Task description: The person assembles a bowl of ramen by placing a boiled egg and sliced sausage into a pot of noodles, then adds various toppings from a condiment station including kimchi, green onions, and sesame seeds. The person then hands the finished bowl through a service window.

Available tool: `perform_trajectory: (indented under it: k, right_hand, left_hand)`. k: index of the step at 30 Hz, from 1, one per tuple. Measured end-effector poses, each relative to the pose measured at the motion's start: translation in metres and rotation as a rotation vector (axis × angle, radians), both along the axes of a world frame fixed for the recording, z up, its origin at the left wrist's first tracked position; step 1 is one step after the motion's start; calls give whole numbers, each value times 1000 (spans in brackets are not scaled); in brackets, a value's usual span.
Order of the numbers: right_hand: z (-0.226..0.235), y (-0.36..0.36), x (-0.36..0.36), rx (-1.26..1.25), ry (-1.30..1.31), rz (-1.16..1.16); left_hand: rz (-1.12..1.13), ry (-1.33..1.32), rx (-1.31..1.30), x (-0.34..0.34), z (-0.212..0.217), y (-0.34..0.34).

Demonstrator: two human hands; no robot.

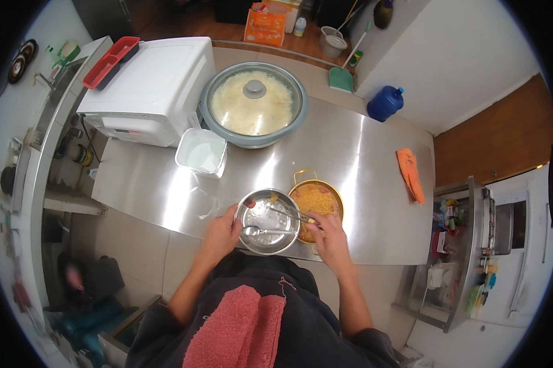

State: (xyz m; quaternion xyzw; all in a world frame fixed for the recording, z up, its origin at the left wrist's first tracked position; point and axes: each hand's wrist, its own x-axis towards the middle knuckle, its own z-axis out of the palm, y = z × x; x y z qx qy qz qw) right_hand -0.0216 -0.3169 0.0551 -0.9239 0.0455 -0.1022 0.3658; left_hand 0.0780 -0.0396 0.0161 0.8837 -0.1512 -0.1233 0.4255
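A round stainless steel bowl (259, 216) stands at the near edge of the metal table, tilted slightly or level, I cannot tell. My left hand (223, 233) grips its left rim with the fingers. Inside the bowl lies a metal spoon (264, 232), beside a small bit of yellow food near the far wall. My right hand (330, 239) is closed around a thin metal utensil (287, 214), whose far end reaches over the bowl; its kind is unclear. Under that hand, touching or nearly touching the bowl, sits a golden two-handled pan (342, 211) holding yellow-orange food (316, 197).
A large grey cooker (302, 116) with a glass lid over pale food stands at the back, beside a white appliance (160, 73) carrying a red tray (109, 64). A white square tub (201, 151) is in front. An orange cloth (409, 175) and blue jug (385, 103) lie rightward.
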Motion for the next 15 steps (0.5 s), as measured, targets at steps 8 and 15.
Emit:
perform_trajectory:
  k: [8,15]
  right_hand:
    - [-15,22,17,49,-32,137]
    - [-7,8,5,-6,6,97]
  left_hand:
    - [-15,32,-44,-12,7,-2]
    - [-9,48,-11,-7,3,2]
